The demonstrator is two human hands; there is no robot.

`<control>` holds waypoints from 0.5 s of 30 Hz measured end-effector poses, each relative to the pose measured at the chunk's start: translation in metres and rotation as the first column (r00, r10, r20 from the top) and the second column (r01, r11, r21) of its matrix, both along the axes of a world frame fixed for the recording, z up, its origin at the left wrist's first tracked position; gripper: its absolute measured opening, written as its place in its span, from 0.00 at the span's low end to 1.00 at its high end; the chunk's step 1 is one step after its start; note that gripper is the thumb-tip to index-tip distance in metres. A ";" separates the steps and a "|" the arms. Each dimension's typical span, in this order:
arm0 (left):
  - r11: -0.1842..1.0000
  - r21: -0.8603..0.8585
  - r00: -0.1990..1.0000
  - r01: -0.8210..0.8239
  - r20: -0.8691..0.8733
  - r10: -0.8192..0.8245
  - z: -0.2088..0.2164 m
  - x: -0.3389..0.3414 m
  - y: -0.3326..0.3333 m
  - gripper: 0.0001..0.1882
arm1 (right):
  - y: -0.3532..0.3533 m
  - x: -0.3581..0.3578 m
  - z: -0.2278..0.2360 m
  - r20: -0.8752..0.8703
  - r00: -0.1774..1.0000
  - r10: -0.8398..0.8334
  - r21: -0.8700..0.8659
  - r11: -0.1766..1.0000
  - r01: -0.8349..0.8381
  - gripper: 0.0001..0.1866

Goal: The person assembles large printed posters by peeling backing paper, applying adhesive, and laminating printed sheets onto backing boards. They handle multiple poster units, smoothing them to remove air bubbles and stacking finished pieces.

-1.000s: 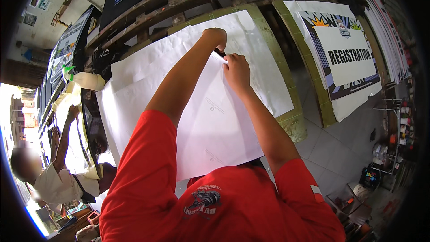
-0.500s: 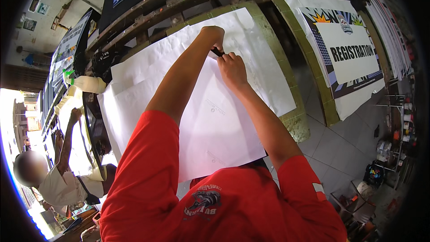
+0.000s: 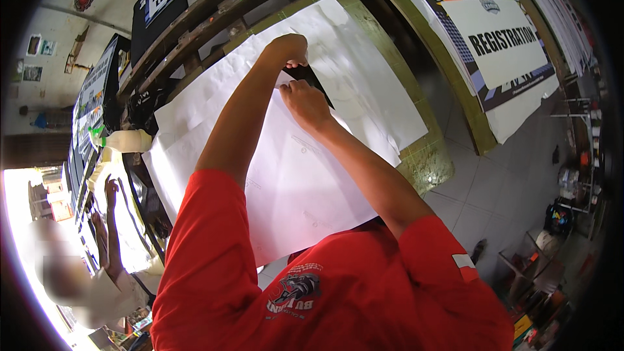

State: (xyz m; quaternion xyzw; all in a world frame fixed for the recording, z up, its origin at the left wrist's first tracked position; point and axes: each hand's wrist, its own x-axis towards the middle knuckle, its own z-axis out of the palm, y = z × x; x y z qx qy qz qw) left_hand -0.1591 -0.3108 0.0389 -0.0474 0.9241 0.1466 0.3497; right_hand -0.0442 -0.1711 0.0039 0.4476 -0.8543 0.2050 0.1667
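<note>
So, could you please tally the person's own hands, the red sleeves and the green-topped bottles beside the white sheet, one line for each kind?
Own hands, left hand and right hand: 2
Red sleeves, left sleeve and right sleeve: 2
Green-topped bottle beside the white sheet: 1
Total: 5

One head-worn wide fisheye view looks steeply down from close above, past the near red shirt (image 3: 338,286) to the left hand (image 3: 288,49) and right hand (image 3: 305,104), its broad field also reaching the tiled floor (image 3: 478,185) on the right.
</note>
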 end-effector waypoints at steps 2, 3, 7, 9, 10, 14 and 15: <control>0.999 -0.028 0.998 0.034 -0.044 -0.036 0.001 0.001 0.004 0.11 | -0.002 0.005 0.001 0.016 1.000 0.001 0.008 1.000 -0.001 0.07; 0.999 -0.035 0.998 0.018 -0.057 -0.020 0.000 0.003 0.003 0.12 | -0.004 0.009 0.003 0.041 0.999 0.010 0.016 1.000 -0.011 0.07; 0.996 -0.085 0.997 0.022 -0.065 -0.027 0.000 0.005 0.004 0.11 | -0.008 0.021 0.007 0.097 0.994 0.050 0.020 0.998 -0.053 0.07; 0.994 -0.102 0.996 0.036 -0.075 -0.044 -0.001 0.006 0.005 0.10 | -0.011 0.026 0.006 0.115 0.992 0.047 0.003 0.999 -0.048 0.07; 0.993 -0.107 0.995 0.046 -0.086 -0.055 -0.002 0.007 0.004 0.11 | -0.012 0.028 0.007 0.123 0.991 0.046 -0.005 0.999 -0.045 0.07; 0.976 -0.174 0.966 0.133 -0.199 -0.167 0.002 0.012 0.011 0.11 | -0.013 0.032 0.001 0.142 0.989 0.052 -0.026 0.998 -0.049 0.06; 0.972 -0.176 0.947 0.153 -0.257 -0.195 0.000 0.015 0.009 0.10 | -0.012 0.032 0.001 0.142 0.989 0.051 -0.040 0.998 -0.046 0.06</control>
